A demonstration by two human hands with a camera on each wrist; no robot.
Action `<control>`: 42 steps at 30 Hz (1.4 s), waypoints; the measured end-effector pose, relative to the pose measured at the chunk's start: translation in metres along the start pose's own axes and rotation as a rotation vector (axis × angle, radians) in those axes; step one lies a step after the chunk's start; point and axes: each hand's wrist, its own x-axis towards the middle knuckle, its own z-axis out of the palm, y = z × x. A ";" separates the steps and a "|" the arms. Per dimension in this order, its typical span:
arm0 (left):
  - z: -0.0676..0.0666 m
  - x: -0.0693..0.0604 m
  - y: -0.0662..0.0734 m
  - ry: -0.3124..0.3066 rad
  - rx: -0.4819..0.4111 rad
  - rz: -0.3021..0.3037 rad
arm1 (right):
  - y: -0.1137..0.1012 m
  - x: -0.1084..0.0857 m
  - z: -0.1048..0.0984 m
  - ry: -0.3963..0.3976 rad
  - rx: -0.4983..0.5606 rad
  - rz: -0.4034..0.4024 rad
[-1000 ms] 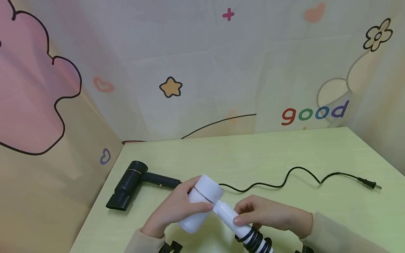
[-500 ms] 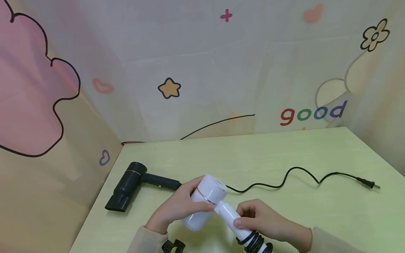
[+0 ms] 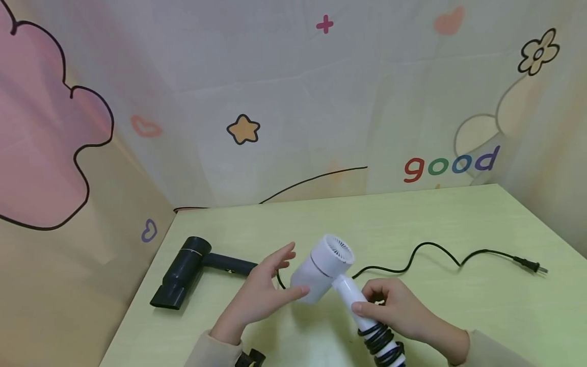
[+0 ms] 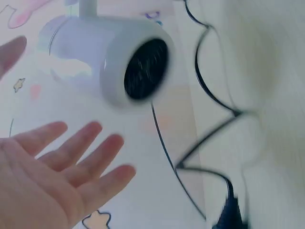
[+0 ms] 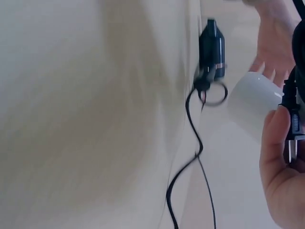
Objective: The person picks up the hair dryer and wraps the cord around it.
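Note:
A white hair dryer (image 3: 324,265) is tilted above the table, its round vented end facing up and right. My right hand (image 3: 403,311) grips its handle (image 3: 352,298), thumb on top, just above a black cord (image 3: 380,340) wound round the lower part. My left hand (image 3: 263,300) has its fingers spread beside the dryer's body; whether the thumb tip touches it I cannot tell. In the left wrist view a gap shows between the left fingers (image 4: 102,183) and the white barrel (image 4: 95,57). The right wrist view shows a plug (image 5: 291,119) near the right thumb.
A black hair dryer (image 3: 181,275) lies at the left of the pale green table (image 3: 321,216). Its black cord (image 3: 412,257) winds behind the white dryer to a plug (image 3: 532,265) at the right. A printed curtain (image 3: 298,102) stands behind the table.
My left hand has let go of the white dryer's body and spread its fingers. With my right hand on its handle, the dryer has shifted right and up, its vented end turning into sight.

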 end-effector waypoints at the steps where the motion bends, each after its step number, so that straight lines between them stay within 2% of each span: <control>1: -0.001 -0.001 -0.002 0.035 0.035 -0.007 | 0.001 0.000 -0.004 0.027 -0.022 0.019; 4: -0.007 -0.003 -0.008 0.115 0.121 -0.040 | 0.004 0.000 -0.017 0.109 -0.096 0.068; 6: -0.011 -0.004 -0.012 0.146 0.150 -0.065 | 0.005 0.000 -0.026 0.155 -0.130 0.103; 10: -0.019 -0.005 -0.019 0.179 0.193 -0.099 | 0.007 0.002 -0.044 0.223 -0.211 0.151; 16: -0.034 -0.005 -0.030 0.213 0.326 -0.134 | 0.007 0.003 -0.069 0.301 -0.382 0.173; 27: -0.064 -0.007 -0.053 0.252 0.466 -0.214 | 0.009 0.006 -0.109 0.326 -0.584 0.239; 35: -0.088 -0.010 -0.069 0.314 0.572 -0.301 | 0.007 0.010 -0.135 0.343 -0.720 0.202; 42: -0.104 -0.012 -0.091 0.384 0.650 -0.316 | 0.002 0.014 -0.160 0.338 -0.832 0.156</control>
